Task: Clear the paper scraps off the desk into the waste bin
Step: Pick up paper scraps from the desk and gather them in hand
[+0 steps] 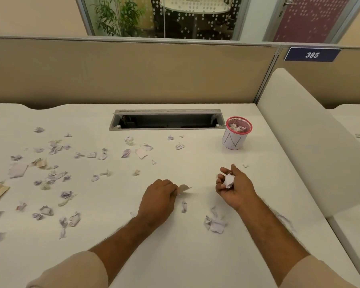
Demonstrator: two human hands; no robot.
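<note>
Several crumpled paper scraps lie scattered over the white desk, most of them on its left half. My left hand rests palm down near the middle and pinches a small flat scrap at its fingertips. My right hand is turned palm up and cups a wad of white scraps. The waste bin, a small white cup with a pink mesh rim and paper inside, stands at the back right. More scraps lie just in front of my right wrist.
An open cable tray slot is cut into the desk's back edge, left of the bin. A beige partition closes the back. A white side divider bounds the desk on the right.
</note>
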